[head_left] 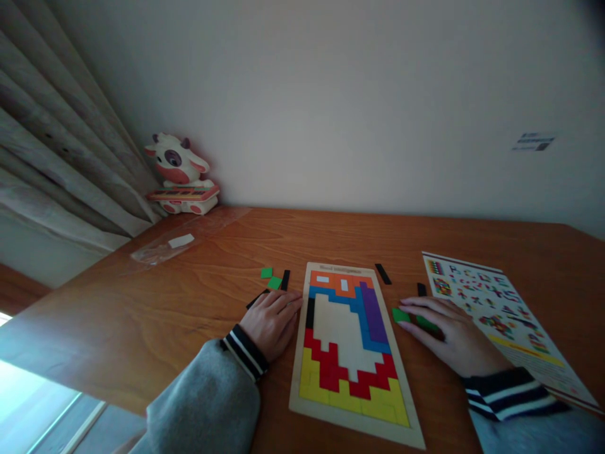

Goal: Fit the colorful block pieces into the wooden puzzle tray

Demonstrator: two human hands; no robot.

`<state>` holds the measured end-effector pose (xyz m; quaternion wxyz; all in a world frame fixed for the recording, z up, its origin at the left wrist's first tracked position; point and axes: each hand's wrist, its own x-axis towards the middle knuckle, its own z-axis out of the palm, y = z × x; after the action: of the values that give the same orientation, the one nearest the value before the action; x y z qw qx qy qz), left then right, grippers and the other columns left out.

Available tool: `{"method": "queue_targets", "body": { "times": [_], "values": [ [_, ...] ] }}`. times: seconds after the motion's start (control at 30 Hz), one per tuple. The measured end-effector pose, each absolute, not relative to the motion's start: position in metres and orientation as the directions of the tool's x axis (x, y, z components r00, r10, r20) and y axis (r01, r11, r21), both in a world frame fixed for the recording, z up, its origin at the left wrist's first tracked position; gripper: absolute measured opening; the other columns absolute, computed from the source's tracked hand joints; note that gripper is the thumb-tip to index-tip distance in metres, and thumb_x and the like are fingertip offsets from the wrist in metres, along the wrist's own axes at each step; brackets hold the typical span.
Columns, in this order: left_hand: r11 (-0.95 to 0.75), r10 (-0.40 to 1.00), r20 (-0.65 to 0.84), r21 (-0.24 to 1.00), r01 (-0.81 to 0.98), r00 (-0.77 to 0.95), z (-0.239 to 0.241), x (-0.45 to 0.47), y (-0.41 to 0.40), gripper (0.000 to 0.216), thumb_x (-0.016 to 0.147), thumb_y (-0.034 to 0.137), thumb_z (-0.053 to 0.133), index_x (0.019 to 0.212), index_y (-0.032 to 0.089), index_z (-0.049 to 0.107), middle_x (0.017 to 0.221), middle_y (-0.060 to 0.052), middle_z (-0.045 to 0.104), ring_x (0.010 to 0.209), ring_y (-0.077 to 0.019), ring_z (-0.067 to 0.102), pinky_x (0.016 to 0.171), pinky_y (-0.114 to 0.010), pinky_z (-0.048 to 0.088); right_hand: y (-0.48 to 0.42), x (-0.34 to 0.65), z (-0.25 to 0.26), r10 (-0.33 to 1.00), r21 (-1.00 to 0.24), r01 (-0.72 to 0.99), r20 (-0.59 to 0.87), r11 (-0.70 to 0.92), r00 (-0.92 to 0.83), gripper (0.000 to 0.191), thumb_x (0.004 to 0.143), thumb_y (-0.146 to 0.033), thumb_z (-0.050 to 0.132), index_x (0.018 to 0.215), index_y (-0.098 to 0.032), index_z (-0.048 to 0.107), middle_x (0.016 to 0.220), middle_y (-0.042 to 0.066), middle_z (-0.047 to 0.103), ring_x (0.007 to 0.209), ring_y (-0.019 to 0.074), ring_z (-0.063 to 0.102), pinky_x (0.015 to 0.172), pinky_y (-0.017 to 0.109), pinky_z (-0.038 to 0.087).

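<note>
A wooden puzzle board (pixel 354 416) lies in front of me, partly filled with yellow, red, blue, purple, orange and black pieces; bare wood shows in its middle. My left hand (pixel 274 317) rests flat at the board's left edge, fingers stretched out and holding nothing. Right of the board, the thumb and index fingertips of my right hand (pixel 454 331) close around a small green puzzle piece (pixel 399 314) at table level. Another green piece (pixel 428 324) lies under that hand, partly covered. Beyond the left hand are green squares (pixel 266 272) and a black bar (pixel 285 280).
A printed pattern sheet (pixel 515 315) lies on the wooden table (pixel 198 309) at the right. Black pieces (pixel 383 273) sit beyond the board. Clear plastic packaging (pixel 165 246) and a cow-shaped toy keyboard (pixel 182 176) are at the back left, near a curtain (pixel 61 139).
</note>
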<state>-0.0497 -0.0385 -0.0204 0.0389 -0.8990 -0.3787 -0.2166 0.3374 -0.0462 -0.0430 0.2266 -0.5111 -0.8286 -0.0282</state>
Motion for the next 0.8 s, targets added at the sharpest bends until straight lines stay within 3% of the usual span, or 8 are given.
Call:
{"method": "queue_targets", "body": {
  "times": [0.3, 0.53, 0.8],
  "values": [
    [-0.768, 0.599, 0.427, 0.067, 0.637, 0.677, -0.021, -0.046, -0.04, 0.036, 0.091, 0.021, 0.043, 0.124, 0.018, 0.058, 0.122, -0.01, 0.065, 0.108, -0.0266, 0.059, 0.086, -0.044, 0.051, -0.043, 0.333, -0.045, 0.75, -0.052, 0.87, 0.534, 0.49, -0.39, 0.045, 0.101, -0.037, 0.031, 0.098, -0.016, 0.071, 0.102, 0.011, 0.072, 0.091, 0.0217, 0.07, 0.083, 0.035, 0.057],
    [-0.763, 0.599, 0.426, 0.048, 0.644, 0.678, -0.022, -0.043, -0.041, 0.032, 0.092, 0.021, 0.043, 0.118, 0.018, 0.061, 0.12, -0.01, 0.065, 0.104, -0.0259, 0.06, 0.084, -0.043, 0.051, -0.041, 0.321, -0.032, 0.738, -0.093, 0.868, 0.575, 0.488, -0.353, 0.031, 0.096, -0.031, 0.042, 0.104, -0.017, 0.068, 0.105, 0.01, 0.072, 0.09, 0.0222, 0.071, 0.082, 0.036, 0.058],
    [-0.774, 0.591, 0.413, 0.051, 0.631, 0.693, -0.019, -0.04, -0.042, 0.034, 0.091, 0.021, 0.043, 0.118, 0.019, 0.062, 0.119, -0.011, 0.066, 0.104, -0.0249, 0.06, 0.086, -0.042, 0.051, -0.047, 0.245, -0.01, 0.671, -0.079, 0.757, 0.529, 0.648, -0.519, 0.03, 0.097, -0.016, 0.04, 0.113, -0.017, 0.065, 0.107, 0.01, 0.071, 0.093, 0.0189, 0.07, 0.084, 0.032, 0.058]
  ]
}}
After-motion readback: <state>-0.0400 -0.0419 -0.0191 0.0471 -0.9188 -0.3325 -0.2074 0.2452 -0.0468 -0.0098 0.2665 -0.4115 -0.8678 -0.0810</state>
